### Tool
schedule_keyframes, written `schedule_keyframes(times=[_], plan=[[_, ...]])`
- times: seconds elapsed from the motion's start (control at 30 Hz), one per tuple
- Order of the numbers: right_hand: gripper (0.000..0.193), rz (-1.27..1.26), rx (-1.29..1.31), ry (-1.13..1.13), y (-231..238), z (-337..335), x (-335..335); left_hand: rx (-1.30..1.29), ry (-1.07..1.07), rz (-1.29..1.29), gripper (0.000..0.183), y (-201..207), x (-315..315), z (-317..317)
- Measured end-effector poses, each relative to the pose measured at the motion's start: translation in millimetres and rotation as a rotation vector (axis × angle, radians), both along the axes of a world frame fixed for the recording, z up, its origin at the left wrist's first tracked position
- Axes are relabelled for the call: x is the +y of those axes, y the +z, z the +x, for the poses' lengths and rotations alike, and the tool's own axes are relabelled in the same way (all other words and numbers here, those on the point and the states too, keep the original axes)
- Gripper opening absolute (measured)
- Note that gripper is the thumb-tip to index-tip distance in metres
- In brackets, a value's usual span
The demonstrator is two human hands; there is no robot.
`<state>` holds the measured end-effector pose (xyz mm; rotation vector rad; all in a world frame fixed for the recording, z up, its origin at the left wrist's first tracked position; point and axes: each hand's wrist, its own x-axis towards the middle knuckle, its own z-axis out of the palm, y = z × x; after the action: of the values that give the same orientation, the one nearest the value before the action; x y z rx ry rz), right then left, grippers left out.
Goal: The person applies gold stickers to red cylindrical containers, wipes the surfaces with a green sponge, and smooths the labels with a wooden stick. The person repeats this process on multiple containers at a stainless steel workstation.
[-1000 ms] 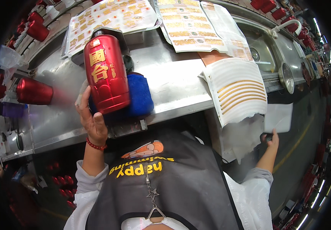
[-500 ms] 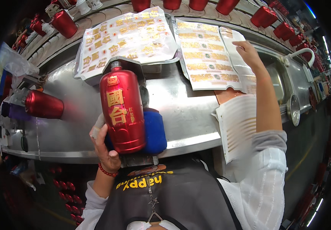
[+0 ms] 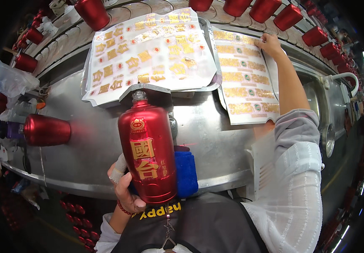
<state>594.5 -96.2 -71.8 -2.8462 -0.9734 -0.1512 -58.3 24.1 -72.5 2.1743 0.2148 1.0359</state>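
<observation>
A red glass bottle (image 3: 148,156) with gold lettering lies tilted toward me, its bare neck in a notched metal bracket (image 3: 142,88) and a blue padded rest (image 3: 186,175) beside and under it. My left hand (image 3: 127,189) cups the bottle's lower left side, one finger wrapped in pale tape; part of the grip is hidden behind the bottle. At the far right corner of a sheet of gold decal strips (image 3: 245,78), my right hand (image 3: 269,44) is closed, thumb and index finger pinching the edge of the top strip.
A larger sheet of gold character decals (image 3: 148,55) covers a metal tray left of the strips. Another red bottle (image 3: 47,130) lies at the left of the steel bench (image 3: 80,168). Red bottles (image 3: 91,14) stand along a conveyor behind. A sink with a white tap (image 3: 346,76) is at right.
My right hand has gone from an outstretched index finger beside the strip sheet to a pinch at its corner. The view has shifted; my left hand stays at the bottle.
</observation>
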Motion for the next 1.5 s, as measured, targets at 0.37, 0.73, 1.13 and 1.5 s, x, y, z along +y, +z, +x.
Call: schedule_keyframes(times=[0.37,0.73,1.13,1.5], plan=[[0.030,0.384,0.065,0.040,51.5,-18.1,-26.2,0.008,0.006,-0.035,0.067,0.0,-0.2,0.0],[0.035,-0.151,-0.130,-0.367,6.0,-61.4,-99.2,0.095,0.038,-0.093,0.071,-6.0,-4.4,-13.1],[0.021,-0.053,-0.271,0.406,150.7,-123.1,-49.5,0.023,0.081,-0.059,0.064,16.9,-0.8,-5.1],[0.014,0.018,-0.242,1.222,291.3,-363.6,7.3,-0.188,-0.262,-0.035,0.061,133.7,65.6,75.2]])
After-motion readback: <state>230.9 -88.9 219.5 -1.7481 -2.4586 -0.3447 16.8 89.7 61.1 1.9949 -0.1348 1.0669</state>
